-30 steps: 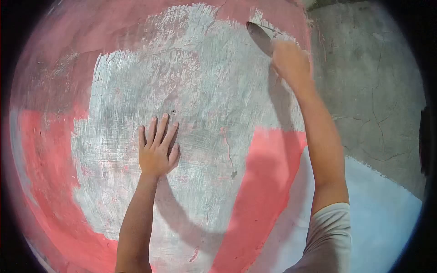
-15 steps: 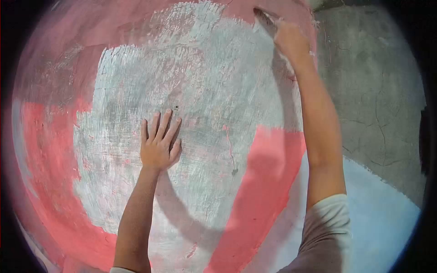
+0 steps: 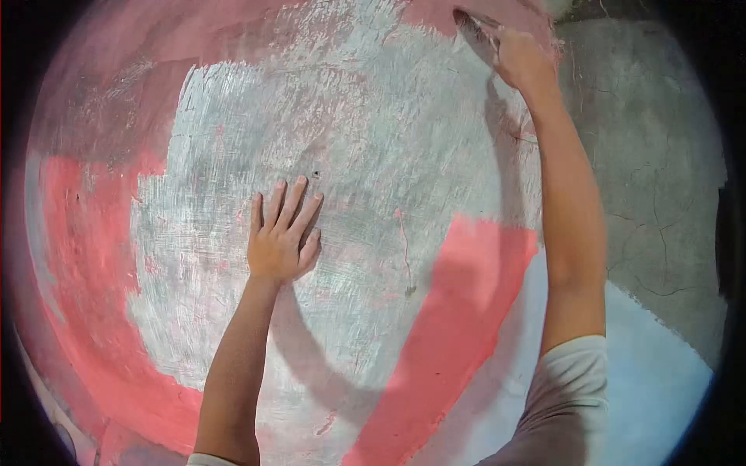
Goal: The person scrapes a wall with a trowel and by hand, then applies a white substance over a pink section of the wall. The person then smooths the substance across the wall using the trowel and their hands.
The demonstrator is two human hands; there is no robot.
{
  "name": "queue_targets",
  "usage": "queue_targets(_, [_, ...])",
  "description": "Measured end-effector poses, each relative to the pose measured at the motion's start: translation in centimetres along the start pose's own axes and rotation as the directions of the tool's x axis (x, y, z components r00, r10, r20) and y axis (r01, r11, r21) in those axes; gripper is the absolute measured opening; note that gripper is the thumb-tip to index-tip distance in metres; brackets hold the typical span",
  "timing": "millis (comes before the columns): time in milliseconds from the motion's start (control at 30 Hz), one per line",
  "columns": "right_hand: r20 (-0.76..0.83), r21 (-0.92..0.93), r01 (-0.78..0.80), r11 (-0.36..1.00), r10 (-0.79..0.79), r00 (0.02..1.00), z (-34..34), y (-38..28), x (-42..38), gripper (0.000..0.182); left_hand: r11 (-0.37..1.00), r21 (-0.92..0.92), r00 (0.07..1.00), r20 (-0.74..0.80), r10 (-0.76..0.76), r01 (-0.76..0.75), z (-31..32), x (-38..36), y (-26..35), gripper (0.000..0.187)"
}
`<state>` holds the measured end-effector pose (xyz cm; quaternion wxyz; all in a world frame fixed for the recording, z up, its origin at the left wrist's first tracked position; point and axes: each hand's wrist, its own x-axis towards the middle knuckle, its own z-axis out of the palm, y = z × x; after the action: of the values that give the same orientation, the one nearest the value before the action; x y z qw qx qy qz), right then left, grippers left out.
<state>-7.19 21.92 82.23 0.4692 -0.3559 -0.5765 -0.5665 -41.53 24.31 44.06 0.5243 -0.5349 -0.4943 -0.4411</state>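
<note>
Scraper (image 3: 475,37): up-left of right hand (image 3: 524,59), long axis slanting down-right
Right hand: nearer; fingers closed on scraper
Left hand (image 3: 280,247): fingers spread against wall (image 3: 365,163)

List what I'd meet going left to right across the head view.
Left-side bright pink paint, left hand with fingers spread, thin pink streak, bladed tool, right hand gripping it, cracked gray section.
</note>
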Motion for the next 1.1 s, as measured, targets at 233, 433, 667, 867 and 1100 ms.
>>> queue_targets(233, [-0.094,-0.025,-0.037,0.999,0.035,0.995,1.4,-0.5,-0.1,0.028,1.0,-0.016,1.0,0.015,-0.011,0.012,-0.3,0.2,0.2,0.064])
queue_targets(433, [-0.007,-0.086,0.019,0.996,-0.02,1.0,-1.2,-0.9,-0.7,0.028,0.999,-0.032,0.999,-0.033,0.008,-0.009,-0.2,0.2,-0.1,0.065])
queue_targets(667, [-0.062,0.012,-0.082,0.997,0.083,0.995,0.3,-0.7,0.9,0.033,0.999,-0.034,1.0,-0.006,-0.007,0.006,-0.3,0.2,0.0,0.062])
queue_targets(867, [-0.056,-0.055,-0.087,0.995,0.084,0.995,-0.6,-2.4,-3.2,0.035,1.0,-0.031,1.0,-0.029,0.001,-0.002,-0.1,0.3,-0.1,0.063])
queue_targets(1100, [0.012,0.023,-0.03,0.999,0.029,1.0,-0.5,-0.1,-0.9,0.034,0.999,-0.042,1.0,-0.017,-0.01,0.009,-0.3,0.1,0.0,0.061])
